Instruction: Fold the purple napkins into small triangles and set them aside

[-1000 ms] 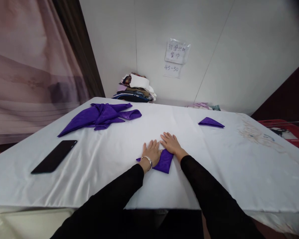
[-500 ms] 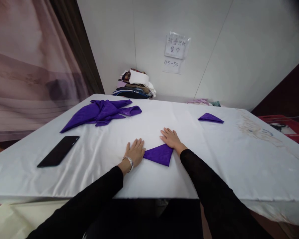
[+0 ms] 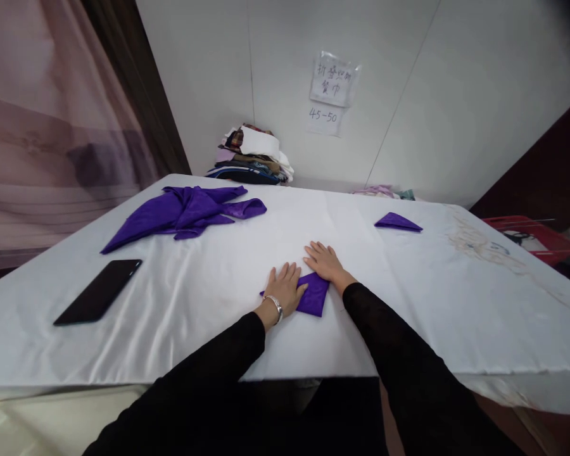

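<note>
A folded purple napkin (image 3: 314,296) lies flat on the white tablecloth in front of me, narrowing to a point at its left. Across its left part rests my left hand (image 3: 285,289), palm down with fingers stretched, covering some of the cloth; a silver bracelet circles that wrist. My right hand (image 3: 323,261) is laid flat at the napkin's upper right corner, fingers spread, partly over the edge. Neither hand grips anything. Farther off on the right sits another purple napkin (image 3: 398,221), folded into a small triangle.
Loose purple cloths (image 3: 185,212) lie heaped at the back left of the table. A black phone (image 3: 99,291) is on the left. Behind the table stands a stack of folded clothes (image 3: 251,157) against the wall. A red basket (image 3: 534,237) is beyond the right edge.
My left hand has slid right, from the napkin's left tip onto its surface. The right hand stays at the upper right corner. The view has shifted slightly.
</note>
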